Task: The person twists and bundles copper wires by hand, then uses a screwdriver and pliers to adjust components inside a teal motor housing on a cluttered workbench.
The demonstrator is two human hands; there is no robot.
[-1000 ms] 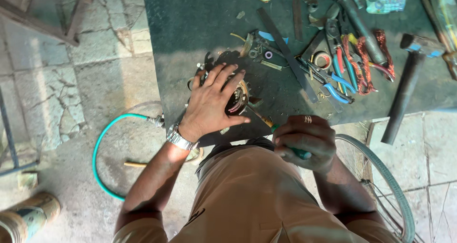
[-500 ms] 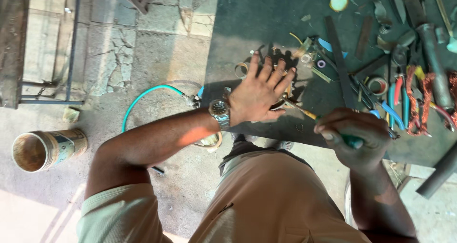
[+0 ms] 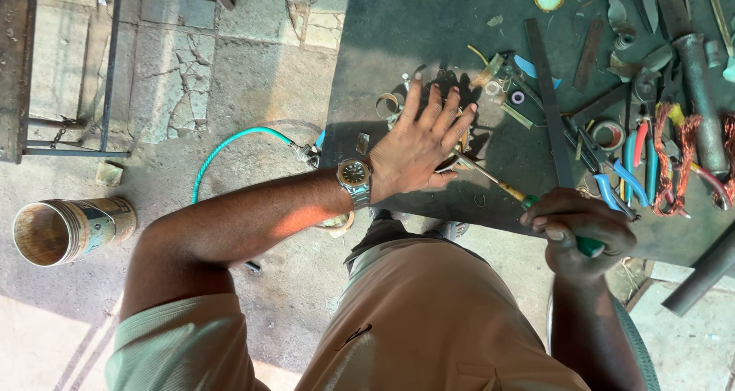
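one screwdriver (image 3: pixel 505 186), one can (image 3: pixel 69 229), one wristwatch (image 3: pixel 354 175)

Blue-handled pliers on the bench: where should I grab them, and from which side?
Grip the blue-handled pliers by the two handle ends, coming from the near bench edge. The handles point that way and lie bare, while the jaws sit among the other tools. The right hand is nearest, though it holds the screwdriver.
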